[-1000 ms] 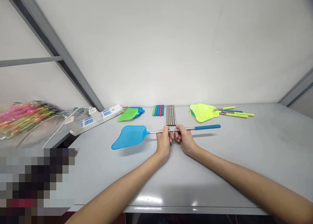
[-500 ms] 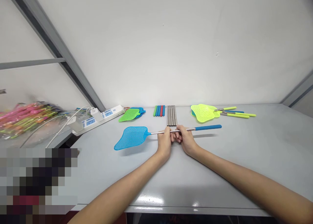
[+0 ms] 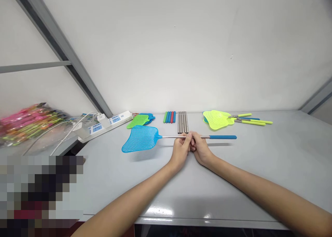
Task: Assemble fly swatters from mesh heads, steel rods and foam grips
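A blue fly swatter with a perforated head, a thin metal rod and a blue grip lies level across both hands, a little above the table. My left hand is closed round the middle of the rod, thumb on top. Right beside it and touching it, my right hand is closed on the same rod, nearer the blue grip. Some fingers are hidden behind the hands. Just beyond the hands, several metal tubes lie in a row. To their left is a row of coloured handle grips.
Yellow-green fly swatters lie stacked at the back right. Loose green and blue swatter heads lie back left, by a white power strip with cables. Plastic-wrapped colourful items sit at far left. The grey table's front edge shows below.
My left hand has slid right along the rod and now meets my right hand. The swatter has levelled, its head rising slightly and its grip end dipping.
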Motion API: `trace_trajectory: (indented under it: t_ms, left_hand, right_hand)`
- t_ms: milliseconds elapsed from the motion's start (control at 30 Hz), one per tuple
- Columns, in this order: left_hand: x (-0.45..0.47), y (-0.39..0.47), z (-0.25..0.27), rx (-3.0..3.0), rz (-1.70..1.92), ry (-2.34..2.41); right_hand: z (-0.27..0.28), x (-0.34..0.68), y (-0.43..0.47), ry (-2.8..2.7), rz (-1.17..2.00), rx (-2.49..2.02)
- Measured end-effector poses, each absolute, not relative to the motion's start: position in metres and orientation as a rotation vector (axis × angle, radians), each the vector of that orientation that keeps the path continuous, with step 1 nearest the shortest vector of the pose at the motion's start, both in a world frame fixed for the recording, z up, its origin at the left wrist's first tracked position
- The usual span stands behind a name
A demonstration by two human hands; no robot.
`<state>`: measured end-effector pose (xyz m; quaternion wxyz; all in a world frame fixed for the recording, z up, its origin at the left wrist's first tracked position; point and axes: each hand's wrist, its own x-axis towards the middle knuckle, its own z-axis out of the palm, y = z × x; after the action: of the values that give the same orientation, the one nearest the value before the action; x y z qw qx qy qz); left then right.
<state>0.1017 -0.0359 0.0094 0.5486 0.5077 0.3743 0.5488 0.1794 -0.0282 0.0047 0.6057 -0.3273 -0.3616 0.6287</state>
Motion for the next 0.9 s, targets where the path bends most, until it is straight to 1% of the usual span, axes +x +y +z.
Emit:
trace_trajectory:
  t_ms: [900]
  left_hand:
    - [0.1019, -0.0327, 0.0073, 1.164, 1.283, 0.841]
  right_hand:
    - [0.0082, 0.1840, -0.0278, -0.800, 1.644, -0.675]
